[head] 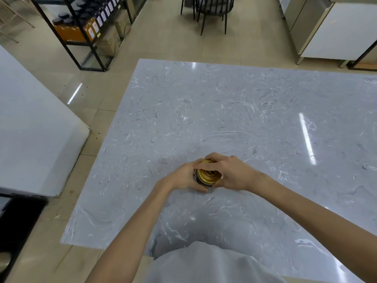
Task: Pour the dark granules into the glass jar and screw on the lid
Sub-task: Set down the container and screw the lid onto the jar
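A small glass jar [201, 182] with dark contents stands on the grey marble table [244, 111], near its front middle. A gold metal lid [208, 175] sits on top of the jar. My left hand [184, 177] wraps around the jar's body from the left. From the right, my right hand [228, 173] grips the lid's rim with fingers curled over its far edge. Most of the jar's glass is hidden by both hands.
A white counter [30, 127] stands to the left across a strip of tiled floor. A black metal shelf [85, 33] with bottles and boxes is at the far left, a dark chair [212, 11] beyond the table, white cabinets [330, 29] at the far right.
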